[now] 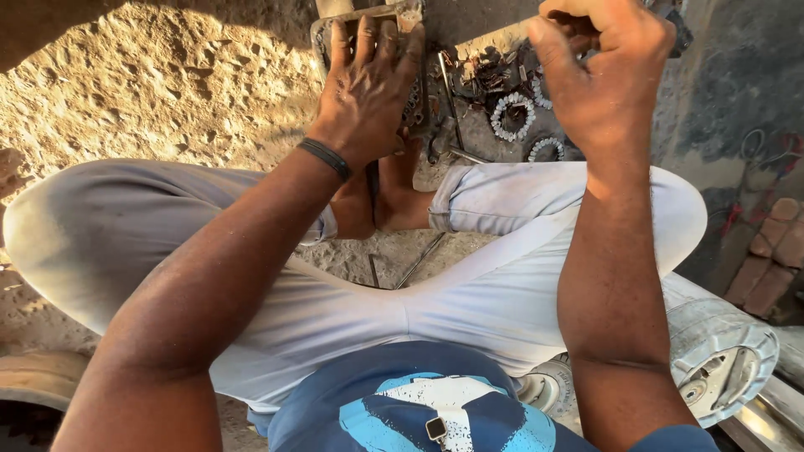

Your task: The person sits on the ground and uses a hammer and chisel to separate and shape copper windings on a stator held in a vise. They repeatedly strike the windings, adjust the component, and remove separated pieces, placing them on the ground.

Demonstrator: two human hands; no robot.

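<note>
Head view looks down past a round silver motor housing (722,356) by the person's right knee to sandy ground (159,92), where the left hand (368,88) presses flat, fingers spread, on a grey metal part (412,100) lying just beyond the bare feet. Right hand (599,71) hovers farther up, closed in a fist on something I cannot make out, above ring bearings (512,117) and scrap. That metal part looks stiff, heavy and greasy, best gripped by its outer edges.
</note>
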